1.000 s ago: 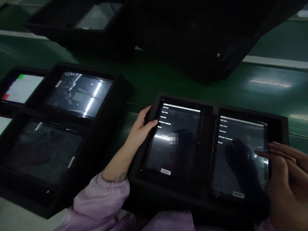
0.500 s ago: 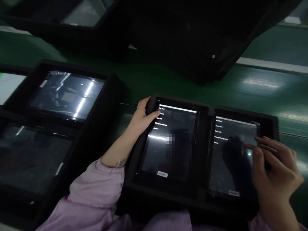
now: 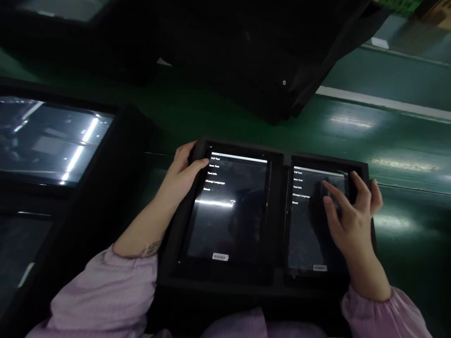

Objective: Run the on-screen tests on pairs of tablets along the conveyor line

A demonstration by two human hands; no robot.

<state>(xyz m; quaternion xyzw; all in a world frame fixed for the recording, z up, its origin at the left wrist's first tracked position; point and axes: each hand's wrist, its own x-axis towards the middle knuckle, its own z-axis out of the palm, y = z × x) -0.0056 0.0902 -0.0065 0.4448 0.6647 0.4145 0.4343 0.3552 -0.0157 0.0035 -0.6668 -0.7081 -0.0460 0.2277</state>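
- On the left tablet [image 3: 225, 225], five menu lines can be read: "Full Test", "Item Test", "Test Info", "Change Language" and "Reset".
- The same five lines are shown on the right tablet [image 3: 303, 230].
- One small barcode label is borne by each of these tablets near its bottom edge; its print is too small to be read.
- Two tablets are carried side by side in one black tray [image 3: 225, 285], one along its left edge, one towards its right edge; the tray is placed over the green table [image 3: 211, 112].
- The tray's left edge, near the top left corner, is gripped by the left hand [image 3: 179, 180], its fingers closed around the outside and its thumb laid on top.
- The right hand [image 3: 354, 218] is held over the right tablet near the tray's right edge, its fingers spread and nothing grasped; whether the screen is touched by the index fingertip cannot be told.
- In a second black tray [image 3: 102, 155], further left, two dark screens can be counted.
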